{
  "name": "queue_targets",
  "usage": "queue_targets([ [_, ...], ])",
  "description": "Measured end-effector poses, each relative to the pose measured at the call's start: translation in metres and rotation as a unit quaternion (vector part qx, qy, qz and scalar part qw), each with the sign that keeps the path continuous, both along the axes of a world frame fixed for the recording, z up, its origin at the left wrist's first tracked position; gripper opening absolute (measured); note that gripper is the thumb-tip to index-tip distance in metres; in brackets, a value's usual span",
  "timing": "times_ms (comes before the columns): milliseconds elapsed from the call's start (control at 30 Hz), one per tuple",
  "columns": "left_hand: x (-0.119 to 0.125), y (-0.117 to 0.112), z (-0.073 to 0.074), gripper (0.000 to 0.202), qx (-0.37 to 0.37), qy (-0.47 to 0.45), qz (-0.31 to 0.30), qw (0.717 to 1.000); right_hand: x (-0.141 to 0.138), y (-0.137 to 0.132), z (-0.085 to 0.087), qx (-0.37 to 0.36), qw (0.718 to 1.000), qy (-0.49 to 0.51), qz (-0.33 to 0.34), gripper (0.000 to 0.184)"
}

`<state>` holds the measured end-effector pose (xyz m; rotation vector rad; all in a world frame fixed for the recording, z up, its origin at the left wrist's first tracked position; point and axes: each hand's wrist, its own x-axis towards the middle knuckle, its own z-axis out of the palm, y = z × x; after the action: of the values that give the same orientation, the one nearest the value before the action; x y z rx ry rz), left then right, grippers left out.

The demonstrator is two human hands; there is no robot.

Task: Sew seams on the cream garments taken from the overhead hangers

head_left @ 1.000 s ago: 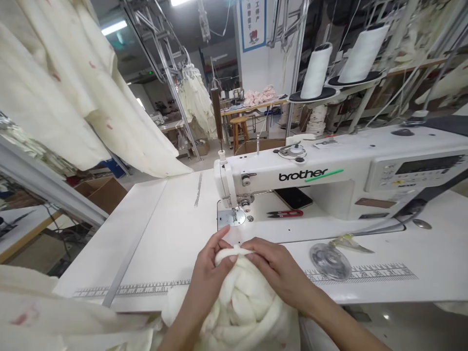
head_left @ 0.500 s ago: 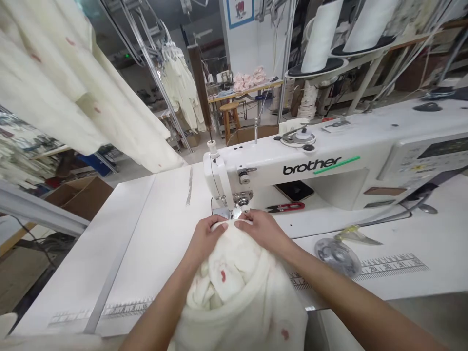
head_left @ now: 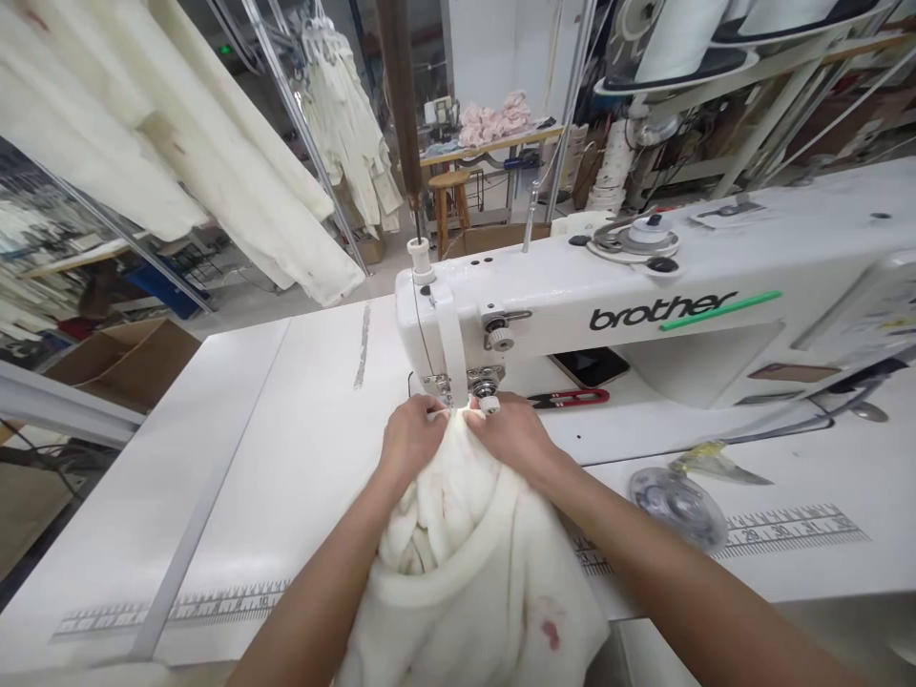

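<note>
Where our hands come close together under the sewing head, a cream cloth is gathered to a narrow edge, and from that grip it fans out towards us and spills below over the table's near side. It looks thick, soft and matte, with rounded folds, faint pinkish blotches and a stronger red mark low down, to the right of the grip. A broad curved band sweeps across it beneath our fingers; behind the band the material bunches into a crumpled hollow.

With our left hand we pinch the edge between thumb and fingers; with our right hand we press it under the thumb, its fingertips partly hidden by the machine.

Directly ahead of the grip stands the sewing machine, glossy white, a green strip crossing its black lettering. Just right of the grip lie red-handled snips and a dark phone; farther right, nearer us, sits a round clear plastic disc. The smooth white table spreads left of the grip. Beyond it pale cloths hang in long drops; past the machine, a wooden stool stands near heaped pink fabric.
</note>
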<state>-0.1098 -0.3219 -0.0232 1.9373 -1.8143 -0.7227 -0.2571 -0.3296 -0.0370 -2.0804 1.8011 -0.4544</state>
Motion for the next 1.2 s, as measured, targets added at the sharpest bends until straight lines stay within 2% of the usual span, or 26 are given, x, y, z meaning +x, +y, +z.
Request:
queue_targets([
  [833,-0.003,-0.002,-0.007,0.014,-0.041,-0.028,0.015,0.999,0.002,-0.001,-0.011,-0.091,0.994,0.058,-0.021,0.009],
  [1200,-0.002,-0.006,-0.013,0.017,-0.068,-0.058,0.006,0.996,0.005,-0.003,-0.011,-0.072,0.994,0.07,-0.043,0.018],
])
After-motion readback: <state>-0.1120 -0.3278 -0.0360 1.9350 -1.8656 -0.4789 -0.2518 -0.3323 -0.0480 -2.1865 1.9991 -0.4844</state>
